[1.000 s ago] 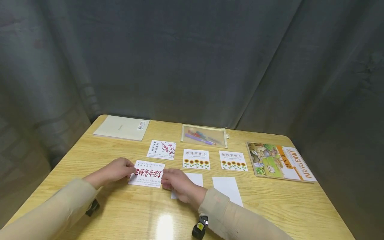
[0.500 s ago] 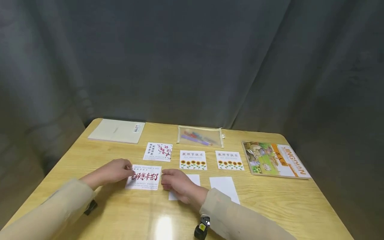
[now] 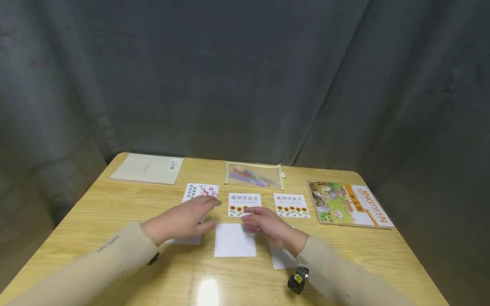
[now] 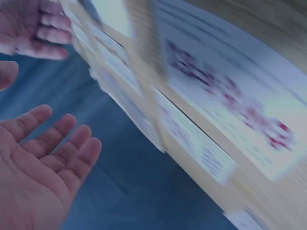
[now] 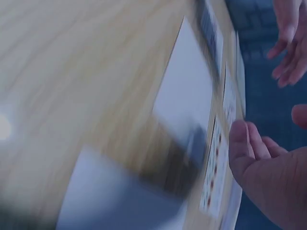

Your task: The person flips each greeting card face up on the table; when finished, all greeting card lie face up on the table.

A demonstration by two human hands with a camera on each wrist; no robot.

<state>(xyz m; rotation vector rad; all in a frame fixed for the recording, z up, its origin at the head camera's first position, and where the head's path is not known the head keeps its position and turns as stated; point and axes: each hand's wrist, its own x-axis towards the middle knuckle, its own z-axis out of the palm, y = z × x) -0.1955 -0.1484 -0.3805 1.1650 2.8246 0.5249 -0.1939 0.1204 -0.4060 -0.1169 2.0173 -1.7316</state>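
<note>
In the head view my left hand (image 3: 183, 220) hovers over the white card with red characters (image 4: 220, 91) and covers most of it. Its fingers are loosely extended and hold nothing. My right hand (image 3: 269, 225) is above the gap between two blank white cards, a middle one (image 3: 234, 242) and a right one (image 3: 282, 258), which it partly hides. The right fingers are relaxed, with nothing in them. Behind the hands lie a plum blossom card (image 3: 209, 190), partly covered by the left hand, and two sunflower cards, one in the middle (image 3: 244, 199) and one farther right (image 3: 292, 205).
A pale notebook (image 3: 147, 168) lies at the table's back left. The zip pouch (image 3: 272, 180) with pens inside sits at the back middle. To the right is a picture book (image 3: 348, 204). A dark curtain (image 3: 229, 76) hangs behind the wooden table (image 3: 375, 263).
Both hands have left the edges of the card with red characters and moved right. That card stays on the table, and the middle blank card is now uncovered.
</note>
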